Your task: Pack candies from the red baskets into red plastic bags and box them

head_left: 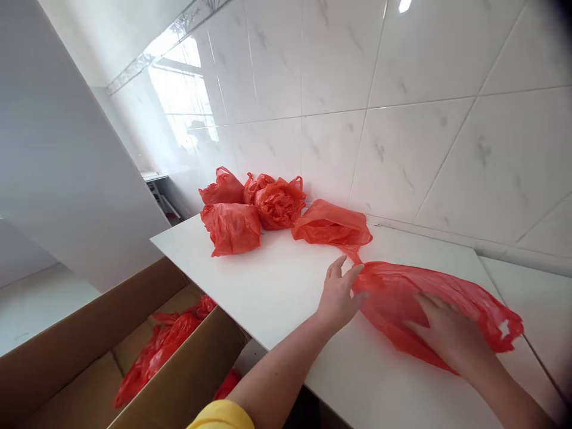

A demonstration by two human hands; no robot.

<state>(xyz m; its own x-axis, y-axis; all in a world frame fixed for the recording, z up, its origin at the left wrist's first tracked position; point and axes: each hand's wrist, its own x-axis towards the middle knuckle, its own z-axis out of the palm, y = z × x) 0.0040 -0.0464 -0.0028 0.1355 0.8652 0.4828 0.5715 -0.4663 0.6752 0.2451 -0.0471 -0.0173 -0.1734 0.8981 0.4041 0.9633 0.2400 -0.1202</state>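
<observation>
A red plastic bag (451,292) lies flattened on the white counter (268,280) in front of me. My right hand (449,333) rests flat on top of it, fingers spread. My left hand (338,295) lies open at the bag's left end, its fingertips touching the bag's edge. Just beyond my left hand sits another loosely crumpled red bag (331,225).
Three bunched red bags (232,227) (280,202) (222,188) sit at the back of the counter against the tiled wall (402,131). An open cardboard box (89,357) stands below the counter's left edge, holding more red bags (165,342).
</observation>
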